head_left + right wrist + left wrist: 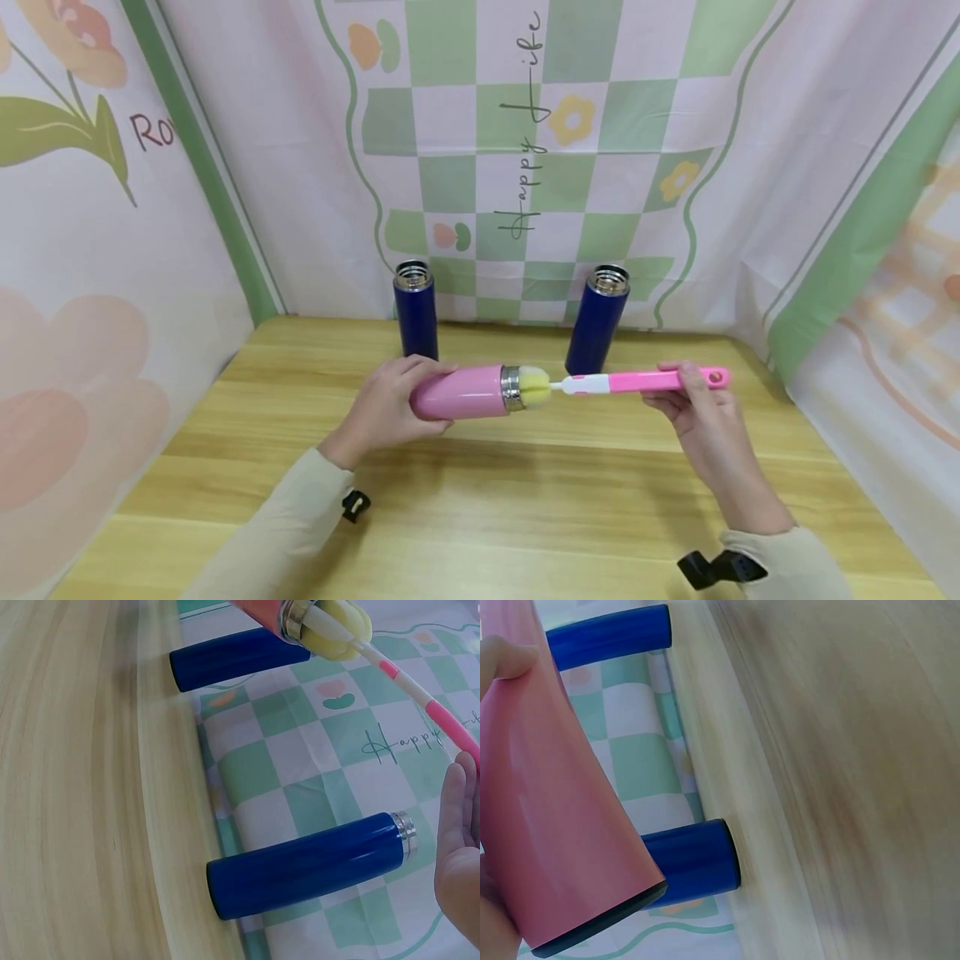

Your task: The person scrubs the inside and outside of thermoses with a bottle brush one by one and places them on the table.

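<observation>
My left hand [397,400] grips a pink thermos bottle [465,393] near its base and holds it sideways above the table, mouth toward the right. At its steel neck [512,389] sits the yellow sponge head [534,387] of a bottle brush, partly inside the mouth and partly out. My right hand [708,425] pinches the brush's pink handle [645,382] near its end. The right wrist view shows the sponge [341,630] at the neck too. In the left wrist view the bottle's dark base [600,922] points down and nearer the camera.
Two uncapped dark blue bottles stand upright at the back of the wooden table [480,517], one on the left [417,321] and one on the right [597,325]. Behind them hangs a checked cloth [502,183]. Printed cloth also encloses both sides.
</observation>
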`<state>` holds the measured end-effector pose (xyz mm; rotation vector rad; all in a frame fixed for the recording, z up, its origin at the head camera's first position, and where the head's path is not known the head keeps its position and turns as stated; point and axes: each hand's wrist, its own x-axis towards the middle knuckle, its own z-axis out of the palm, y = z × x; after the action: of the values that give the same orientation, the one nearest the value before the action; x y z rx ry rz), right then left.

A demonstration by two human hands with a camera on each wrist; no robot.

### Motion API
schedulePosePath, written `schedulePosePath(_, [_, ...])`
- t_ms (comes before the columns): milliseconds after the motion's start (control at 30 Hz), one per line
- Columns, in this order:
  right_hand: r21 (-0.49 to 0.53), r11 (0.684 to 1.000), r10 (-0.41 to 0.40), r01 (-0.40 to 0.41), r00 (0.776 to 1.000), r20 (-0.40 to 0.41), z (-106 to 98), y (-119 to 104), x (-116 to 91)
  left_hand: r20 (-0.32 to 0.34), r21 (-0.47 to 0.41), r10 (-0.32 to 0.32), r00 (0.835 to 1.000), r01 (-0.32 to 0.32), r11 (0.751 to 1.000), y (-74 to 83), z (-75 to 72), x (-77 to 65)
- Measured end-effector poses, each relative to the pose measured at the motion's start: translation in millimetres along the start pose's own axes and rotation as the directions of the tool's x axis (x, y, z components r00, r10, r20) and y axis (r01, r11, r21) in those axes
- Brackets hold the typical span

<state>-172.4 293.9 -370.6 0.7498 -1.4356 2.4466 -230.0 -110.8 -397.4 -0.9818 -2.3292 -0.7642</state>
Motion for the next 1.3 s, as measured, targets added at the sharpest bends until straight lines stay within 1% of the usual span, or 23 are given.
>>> schedulePosePath(167, [-0.021, 1.000, 0.010, -0.010, 1.000, -0.012, 3, 5, 0, 0.001, -0.024, 0.018, 1.000, -0.018, 1.000, 1.0, 1.5, 1.0])
schedulePosePath(267, [-0.029, 1.000, 0.011, -0.011, 1.000, -0.018, 6, 8, 1, 0.000, -0.032, 0.016, 1.000, -0.016, 0.999, 1.7, 1.4, 2.0])
schedulePosePath(433, [-0.018, 1.000, 0.015, -0.015, 1.000, -0.006, 9, 13, 1, 0.014, -0.023, -0.005, 1.000, 0.005, 1.000, 1.9, 1.9, 2.4])
schedulePosePath(533, [-0.002, 1.000, 0.019, -0.019, 1.000, 0.007, 11, 18, 0, 0.016, -0.013, 0.005, 1.000, -0.004, 1.000, 3.1, 2.6, 3.1])
schedulePosePath(567, [-0.012, 1.000, 0.022, -0.022, 1.000, 0.007, 13, 20, 0, 0.017, -0.009, 0.010, 1.000, -0.010, 1.000, 4.1, 2.9, 3.6])
schedulePosePath(700, [-0.090, 0.994, 0.055, -0.055, 0.998, 0.006, 23, 29, -1, 0.043, 0.010, 0.042, 0.998, -0.043, 0.999, 9.9, 5.2, 8.3])
schedulePosePath(767, [-0.133, 0.989, 0.066, -0.065, 0.998, -0.003, 28, 32, -1, 0.057, 0.009, 0.048, 0.997, -0.048, 0.999, 13.2, 6.1, 11.5])
schedulePosePath(900, [-0.157, 0.984, 0.077, -0.079, 0.997, -0.015, 35, 33, 0, 0.051, 0.000, 0.040, 0.998, -0.040, 0.999, 16.4, 5.2, 15.8])
schedulePosePath(1033, [-0.187, 0.972, 0.135, -0.141, 0.990, -0.044, 41, 36, 3, 0.047, 0.015, 0.045, 0.998, -0.046, 0.999, 17.3, 4.0, 17.2])
schedulePosePath(1167, [-0.172, 0.965, 0.189, -0.197, 0.980, -0.062, 45, 39, 3, 0.057, 0.030, 0.062, 0.996, -0.063, 0.998, 18.2, 4.1, 17.5])
schedulePosePath(1300, [-0.141, 0.969, 0.198, -0.203, 0.979, -0.043, 46, 39, 1, 0.058, 0.024, 0.047, 0.997, -0.049, 0.999, 17.6, 3.8, 16.9])
